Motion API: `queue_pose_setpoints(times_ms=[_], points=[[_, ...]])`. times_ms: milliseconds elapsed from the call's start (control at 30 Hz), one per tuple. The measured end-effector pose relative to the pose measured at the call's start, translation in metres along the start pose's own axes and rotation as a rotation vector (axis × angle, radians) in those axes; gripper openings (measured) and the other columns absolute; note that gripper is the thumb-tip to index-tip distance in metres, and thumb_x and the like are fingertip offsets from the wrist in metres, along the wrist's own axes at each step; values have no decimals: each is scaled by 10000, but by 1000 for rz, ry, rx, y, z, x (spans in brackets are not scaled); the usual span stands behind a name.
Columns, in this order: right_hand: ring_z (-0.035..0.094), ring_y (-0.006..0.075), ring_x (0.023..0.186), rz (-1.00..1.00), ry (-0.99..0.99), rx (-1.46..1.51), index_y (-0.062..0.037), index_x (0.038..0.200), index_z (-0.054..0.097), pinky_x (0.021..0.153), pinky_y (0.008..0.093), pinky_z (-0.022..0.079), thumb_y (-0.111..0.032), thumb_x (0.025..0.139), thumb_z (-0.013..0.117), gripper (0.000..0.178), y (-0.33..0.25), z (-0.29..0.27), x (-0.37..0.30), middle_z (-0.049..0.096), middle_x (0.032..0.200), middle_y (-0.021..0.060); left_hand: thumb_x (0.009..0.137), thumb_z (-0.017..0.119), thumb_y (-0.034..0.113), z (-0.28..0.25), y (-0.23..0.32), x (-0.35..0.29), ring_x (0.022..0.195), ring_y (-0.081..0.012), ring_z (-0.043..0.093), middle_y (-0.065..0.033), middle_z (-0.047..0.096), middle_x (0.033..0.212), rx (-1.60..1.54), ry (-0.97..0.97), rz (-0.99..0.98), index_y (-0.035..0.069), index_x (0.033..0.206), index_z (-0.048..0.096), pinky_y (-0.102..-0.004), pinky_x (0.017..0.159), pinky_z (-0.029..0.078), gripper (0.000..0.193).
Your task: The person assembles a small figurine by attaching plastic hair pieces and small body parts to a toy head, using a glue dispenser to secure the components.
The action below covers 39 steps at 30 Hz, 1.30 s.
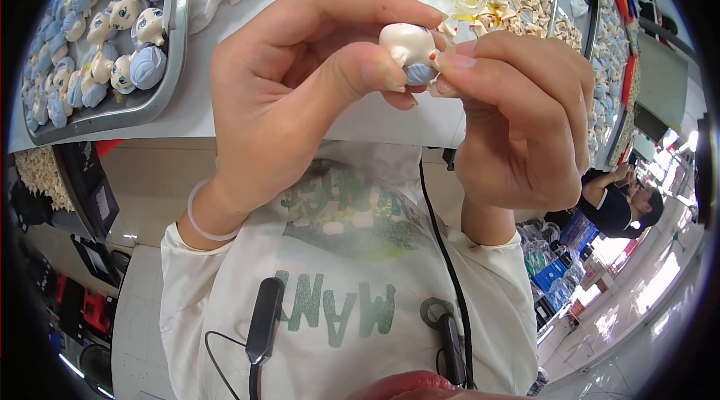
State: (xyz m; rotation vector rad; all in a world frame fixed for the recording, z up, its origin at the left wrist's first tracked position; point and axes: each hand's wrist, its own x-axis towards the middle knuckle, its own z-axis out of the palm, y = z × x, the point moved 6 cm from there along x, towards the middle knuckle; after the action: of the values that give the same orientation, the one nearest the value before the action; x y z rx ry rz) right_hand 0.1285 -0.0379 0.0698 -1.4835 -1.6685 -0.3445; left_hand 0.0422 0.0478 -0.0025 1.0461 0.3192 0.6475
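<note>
I have the left hand pinching a blue-and-cream figurine head above the worktop's near edge; the right pinches a red-marked piece against it. Likely fitting, calling for steady alignment. The tray limits me leftward; bare surface lies below.

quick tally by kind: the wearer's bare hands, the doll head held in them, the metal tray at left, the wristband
bare left hand and bare right hand: 2
cream doll head with pale blue hair: 1
silver rimmed metal tray: 1
pale translucent wristband: 1
total: 5
</note>
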Motion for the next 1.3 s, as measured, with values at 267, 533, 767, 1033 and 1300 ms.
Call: queue_pose_setpoints(times_ms=[267,533,767,1033,1300], points=[[547,168,620,-35,-36,17,-11,740,602,555,242,416,39,504,677,252,4,-2,-3,603,708,98,801,572,210,2,4,-2,760,-168,579,-160,584,909,112,-42,72,-55,1008,491,-235,634,484,346],[540,184,854,544,-29,731,53,1019,459,717,267,432,-230,708,686,479,29,0,-35,525,1004,162,675,659,40,15,19,-7,931,-292,540,-186,568,934,407,-153,537,-23,983,491,-363,801,435,356],[539,210,918,944,-113,1012,54,1125,347,797,291,428,-250,653,728,678,15,8,-35,523,1020,161,650,646,-28,31,25,-14,879,-281,546,-166,577,936,657,-206,664,11,952,509,-372,789,426,333],[538,175,791,760,7,863,35,920,487,705,270,440,-48,661,684,336,28,-11,-42,536,879,121,663,588,-123,31,21,-17,891,-277,560,-215,515,982,538,-213,537,-17,948,494,-311,715,496,319],[516,157,653,448,0,596,28,762,544,582,224,427,111,623,624,180,17,-14,-33,533,777,115,659,639,-53,29,18,-21,861,-303,578,-209,539,949,576,-232,532,-11,937,516,-347,730,505,307]])
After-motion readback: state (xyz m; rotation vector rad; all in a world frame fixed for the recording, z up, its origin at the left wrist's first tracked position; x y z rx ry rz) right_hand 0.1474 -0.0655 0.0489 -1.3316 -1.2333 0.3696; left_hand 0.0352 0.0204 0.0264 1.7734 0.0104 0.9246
